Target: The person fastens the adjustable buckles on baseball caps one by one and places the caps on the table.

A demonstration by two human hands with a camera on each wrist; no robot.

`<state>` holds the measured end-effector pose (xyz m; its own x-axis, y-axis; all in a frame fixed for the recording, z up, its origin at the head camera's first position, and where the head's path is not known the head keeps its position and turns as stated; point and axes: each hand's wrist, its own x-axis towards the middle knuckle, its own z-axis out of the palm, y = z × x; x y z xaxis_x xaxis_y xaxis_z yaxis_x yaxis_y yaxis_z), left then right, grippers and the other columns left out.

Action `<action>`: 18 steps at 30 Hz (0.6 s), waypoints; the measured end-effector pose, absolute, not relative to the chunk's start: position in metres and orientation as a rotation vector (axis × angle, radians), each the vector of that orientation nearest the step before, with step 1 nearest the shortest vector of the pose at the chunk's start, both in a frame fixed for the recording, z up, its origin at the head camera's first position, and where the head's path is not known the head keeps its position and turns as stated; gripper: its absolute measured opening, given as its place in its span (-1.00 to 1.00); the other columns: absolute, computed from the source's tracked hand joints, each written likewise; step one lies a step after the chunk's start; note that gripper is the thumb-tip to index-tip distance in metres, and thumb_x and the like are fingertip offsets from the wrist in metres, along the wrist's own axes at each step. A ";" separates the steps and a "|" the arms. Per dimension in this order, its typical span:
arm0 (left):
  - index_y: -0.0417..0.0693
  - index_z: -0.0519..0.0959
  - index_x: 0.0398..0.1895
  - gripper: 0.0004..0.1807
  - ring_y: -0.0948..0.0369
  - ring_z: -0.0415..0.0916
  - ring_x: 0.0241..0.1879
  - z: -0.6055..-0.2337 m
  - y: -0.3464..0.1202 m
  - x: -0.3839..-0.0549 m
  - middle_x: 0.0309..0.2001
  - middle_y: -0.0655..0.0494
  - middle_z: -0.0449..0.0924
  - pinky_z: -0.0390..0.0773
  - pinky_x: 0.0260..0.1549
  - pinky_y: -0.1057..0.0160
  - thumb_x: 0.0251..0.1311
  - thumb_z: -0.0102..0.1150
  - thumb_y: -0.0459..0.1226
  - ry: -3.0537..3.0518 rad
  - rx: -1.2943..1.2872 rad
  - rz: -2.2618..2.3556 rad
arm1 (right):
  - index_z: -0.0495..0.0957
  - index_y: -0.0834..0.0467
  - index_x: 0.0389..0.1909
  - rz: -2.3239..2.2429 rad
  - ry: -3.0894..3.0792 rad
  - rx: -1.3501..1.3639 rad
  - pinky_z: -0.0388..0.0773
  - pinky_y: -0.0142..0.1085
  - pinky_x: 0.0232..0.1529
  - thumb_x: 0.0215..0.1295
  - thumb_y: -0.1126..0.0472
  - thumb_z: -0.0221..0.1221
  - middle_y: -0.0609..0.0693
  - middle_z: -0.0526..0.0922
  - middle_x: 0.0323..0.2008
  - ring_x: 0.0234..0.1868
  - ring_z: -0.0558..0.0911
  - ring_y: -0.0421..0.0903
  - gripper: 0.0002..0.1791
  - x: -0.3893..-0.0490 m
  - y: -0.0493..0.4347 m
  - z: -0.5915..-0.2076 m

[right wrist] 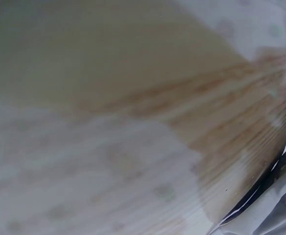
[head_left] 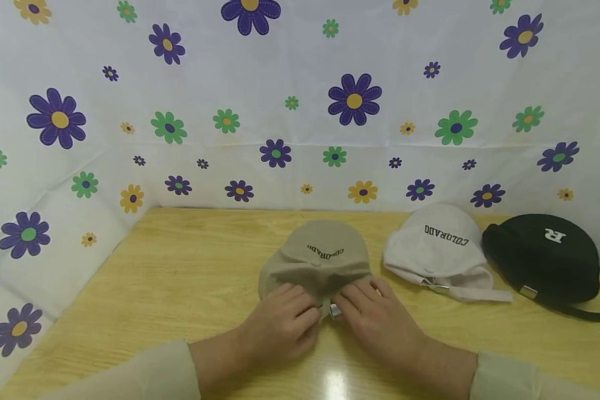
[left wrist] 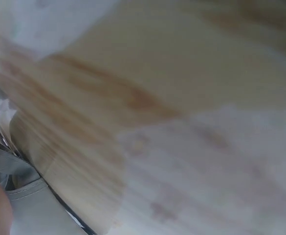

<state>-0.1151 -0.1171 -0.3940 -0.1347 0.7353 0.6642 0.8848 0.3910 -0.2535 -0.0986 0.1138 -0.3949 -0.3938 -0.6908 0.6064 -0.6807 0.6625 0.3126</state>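
A khaki baseball cap (head_left: 325, 236) with dark COLORADO lettering lies at the middle of the table, its back opening toward me. My left hand (head_left: 286, 321) grips the left side of that opening with curled fingers. On the other side, my right hand (head_left: 377, 319) pinches the strap end beside a small metal buckle (head_left: 335, 310). The fingertips are partly hidden behind the hands and fabric. In the left wrist view, part of the cap (left wrist: 33, 210) shows at the lower left; the right wrist view has its fabric (right wrist: 253, 218) at the lower right.
A pale COLORADO cap (head_left: 432, 244) sits to the right, its strap lying toward the front. Beside it is a black cap (head_left: 545, 261) with a white R. The wooden table (head_left: 180, 266) ends at a flower-patterned cloth (head_left: 300, 66) behind and at left.
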 end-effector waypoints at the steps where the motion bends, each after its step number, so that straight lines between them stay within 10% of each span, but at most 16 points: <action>1: -0.03 0.61 -0.46 -0.95 0.25 0.48 -0.36 -0.394 -0.117 -0.116 -0.38 0.20 0.57 0.48 -0.30 0.33 0.05 0.15 -0.32 -1.901 -1.400 -0.267 | 0.64 0.15 -0.12 -0.015 -2.140 1.056 0.41 -0.18 -0.08 0.34 0.05 -0.02 -0.03 0.61 -0.16 -0.10 0.56 -0.07 -0.65 -0.099 0.114 -0.395; 18: -0.04 0.62 -0.44 -0.87 0.25 0.50 -0.34 -0.391 -0.119 -0.120 -0.36 0.18 0.58 0.48 -0.31 0.33 0.15 0.06 -0.31 -1.886 -1.428 -0.290 | 0.63 0.15 -0.09 0.037 -2.160 1.061 0.39 -0.19 -0.10 0.47 0.00 -0.11 -0.04 0.61 -0.15 -0.09 0.56 -0.07 -0.60 -0.098 0.111 -0.390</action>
<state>-0.1196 -0.1193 -0.3908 -0.1063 0.7350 0.6697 0.9021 0.3546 -0.2459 -0.0983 0.1106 -0.3905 -0.4034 -0.6790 0.6134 -0.6997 0.6609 0.2714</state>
